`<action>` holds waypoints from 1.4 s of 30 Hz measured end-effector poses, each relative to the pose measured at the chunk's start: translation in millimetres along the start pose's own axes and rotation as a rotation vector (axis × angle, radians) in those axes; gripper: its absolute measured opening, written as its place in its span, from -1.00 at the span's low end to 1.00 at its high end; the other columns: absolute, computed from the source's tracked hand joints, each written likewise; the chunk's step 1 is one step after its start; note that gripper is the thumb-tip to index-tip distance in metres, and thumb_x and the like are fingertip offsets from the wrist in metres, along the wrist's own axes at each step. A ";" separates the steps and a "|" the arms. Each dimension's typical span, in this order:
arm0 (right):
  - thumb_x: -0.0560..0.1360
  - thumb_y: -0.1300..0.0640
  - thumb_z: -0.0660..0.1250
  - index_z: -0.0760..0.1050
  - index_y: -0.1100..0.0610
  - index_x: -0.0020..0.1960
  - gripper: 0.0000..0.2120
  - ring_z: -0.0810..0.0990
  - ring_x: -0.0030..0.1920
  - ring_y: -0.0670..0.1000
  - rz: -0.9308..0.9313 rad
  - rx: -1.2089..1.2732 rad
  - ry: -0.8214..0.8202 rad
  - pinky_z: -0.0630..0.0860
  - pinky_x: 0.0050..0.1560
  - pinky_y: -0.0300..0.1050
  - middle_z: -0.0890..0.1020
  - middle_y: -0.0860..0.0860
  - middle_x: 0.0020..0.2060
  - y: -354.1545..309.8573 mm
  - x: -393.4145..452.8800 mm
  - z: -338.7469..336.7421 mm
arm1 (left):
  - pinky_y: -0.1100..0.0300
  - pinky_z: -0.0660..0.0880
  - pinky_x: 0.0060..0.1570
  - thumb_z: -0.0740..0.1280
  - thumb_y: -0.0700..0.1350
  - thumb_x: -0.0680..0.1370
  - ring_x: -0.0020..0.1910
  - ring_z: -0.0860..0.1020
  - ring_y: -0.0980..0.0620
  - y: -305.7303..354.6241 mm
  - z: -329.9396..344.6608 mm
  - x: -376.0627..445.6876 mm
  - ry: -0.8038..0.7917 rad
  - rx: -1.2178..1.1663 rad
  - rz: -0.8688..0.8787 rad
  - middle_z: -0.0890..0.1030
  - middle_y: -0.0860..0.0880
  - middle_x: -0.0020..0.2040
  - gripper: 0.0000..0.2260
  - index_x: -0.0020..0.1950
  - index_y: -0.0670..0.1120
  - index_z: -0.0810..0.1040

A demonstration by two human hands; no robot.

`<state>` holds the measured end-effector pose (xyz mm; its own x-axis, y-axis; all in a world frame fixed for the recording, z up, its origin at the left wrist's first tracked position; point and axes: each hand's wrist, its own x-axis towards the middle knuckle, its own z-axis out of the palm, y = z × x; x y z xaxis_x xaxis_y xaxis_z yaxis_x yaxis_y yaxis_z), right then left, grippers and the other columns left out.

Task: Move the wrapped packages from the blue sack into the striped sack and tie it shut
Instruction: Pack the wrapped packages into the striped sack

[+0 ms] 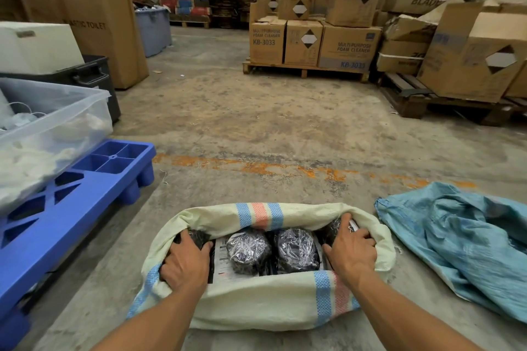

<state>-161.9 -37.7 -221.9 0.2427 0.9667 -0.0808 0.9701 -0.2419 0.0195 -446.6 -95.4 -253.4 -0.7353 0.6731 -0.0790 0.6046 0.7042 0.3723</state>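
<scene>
1. Far left, a clear plastic tub (57, 122) of pale stuffing sits on a blue plastic pallet (71, 194), with a black crate (94, 74) and tall cardboard boxes (108, 31) behind it.
2. On the concrete floor (242, 122), right in front of the person, stands the striped sack (256, 302), cream with blue and red bands, its mouth rolled wide open.
3. The left hand (185, 262) is down inside the sack at its left end, fingers curled over a dark wrapped package (196, 236) there, gripping it.
4. Between the hands lie two more round wrapped packages (248, 251), black under shiny film, side by side on printed paper in the sack.
5. The right hand (352, 251) is at the sack's right end, fingers spread and bent over another dark package (333, 229), clasping it against the sack wall.
6. To the right, the blue sack (456, 242) lies crumpled and flat on the floor, just beside the striped one.
7. Beyond, worn orange paint (256, 165) crosses the floor, and wooden pallets (305, 68) carry stacked foam-cleaner cartons (348, 45).
</scene>
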 end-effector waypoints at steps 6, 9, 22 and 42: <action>0.48 -0.27 0.33 -0.13 0.02 0.54 -0.11 0.50 0.16 0.25 -0.005 -0.032 0.002 0.38 -0.33 -0.09 0.37 0.30 0.26 0.4 1.3 3.5 | -0.15 0.33 0.27 0.26 0.26 0.54 0.33 0.41 -0.33 -8.3 5.1 2.2 -0.025 -0.038 -0.056 0.37 -0.33 0.38 -0.34 0.46 -0.10 0.15; 0.48 -0.27 0.33 -0.17 0.02 0.57 -0.08 0.48 0.21 0.27 -0.012 -0.058 -0.013 0.43 -0.30 -0.07 0.32 0.31 0.31 -1.6 4.9 6.4 | -0.19 0.14 0.41 0.30 0.28 0.50 0.45 0.23 -0.35 -10.1 3.1 8.4 -0.061 -0.175 -0.125 0.21 -0.34 0.48 -0.23 0.54 -0.03 0.05; 0.52 -0.22 0.31 -0.32 -0.07 0.58 -0.05 0.28 0.46 0.29 -0.134 0.123 -0.284 0.37 0.38 0.14 0.10 0.28 0.53 31.2 34.1 -4.2 | -0.22 0.04 0.44 0.25 -0.02 0.61 0.53 -0.04 -0.32 13.5 -22.1 2.0 -0.149 -0.413 -0.171 -0.05 -0.18 0.59 -0.35 0.58 0.12 -0.06; 0.60 -0.24 0.03 -0.42 -0.11 0.55 -0.24 -0.05 0.56 0.30 -0.123 0.049 -0.310 0.15 0.47 0.26 -0.13 0.22 0.57 39.3 35.3 25.6 | -0.19 0.18 0.43 0.20 0.01 0.62 0.48 0.22 -0.26 5.8 5.2 3.3 -0.067 -0.090 0.012 0.19 -0.20 0.54 -0.38 0.58 0.18 -0.08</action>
<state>-115.2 -15.2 -249.5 0.1051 0.9193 -0.3792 0.9890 -0.1364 -0.0566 -443.9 -87.9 -256.4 -0.7044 0.6969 -0.1345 0.5809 0.6750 0.4549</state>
